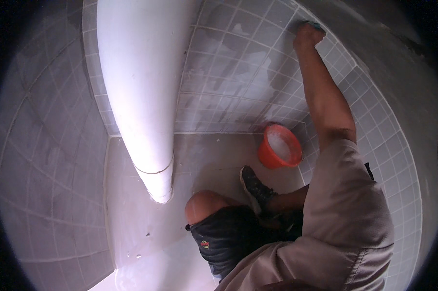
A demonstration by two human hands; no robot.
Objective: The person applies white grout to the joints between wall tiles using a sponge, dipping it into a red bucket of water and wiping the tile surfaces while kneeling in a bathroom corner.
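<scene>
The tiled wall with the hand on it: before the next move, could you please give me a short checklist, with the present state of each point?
1. Right hand at the tiled wall: ok, high up near the top edge.
2. Teal thing in that hand: ok, held; its exact kind is too small to tell.
3. Left hand position: cannot tell, out of view.
4. Orange-red bucket standing on the floor: ok, near the corner, whitish contents inside.
5. Tiles even in look: not ok, darker streaks and patches show.
6. Floor free of bits: not ok, small bits lie there.
</scene>
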